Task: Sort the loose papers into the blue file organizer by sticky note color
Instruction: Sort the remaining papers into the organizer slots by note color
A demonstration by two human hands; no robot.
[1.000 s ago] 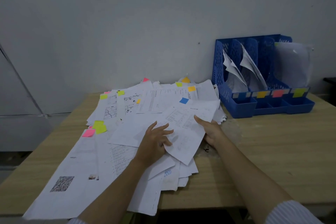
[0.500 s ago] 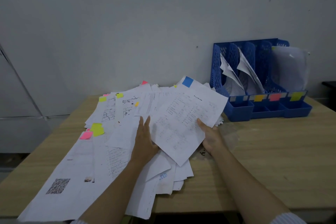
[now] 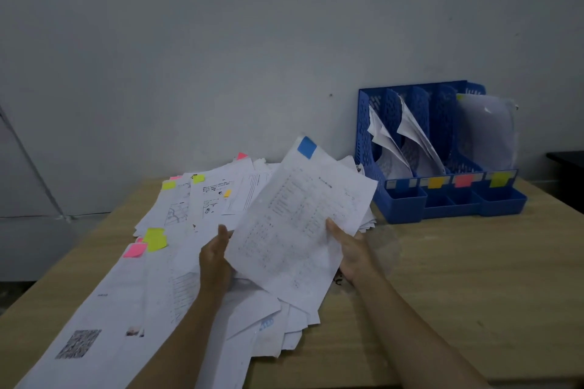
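Above pile, blue-tagged sheet lifted higher.

A light wooden table stands against a plain grey wall. A thin metal rod leans diagonally at the far left. A dark surface's edge shows at the right.
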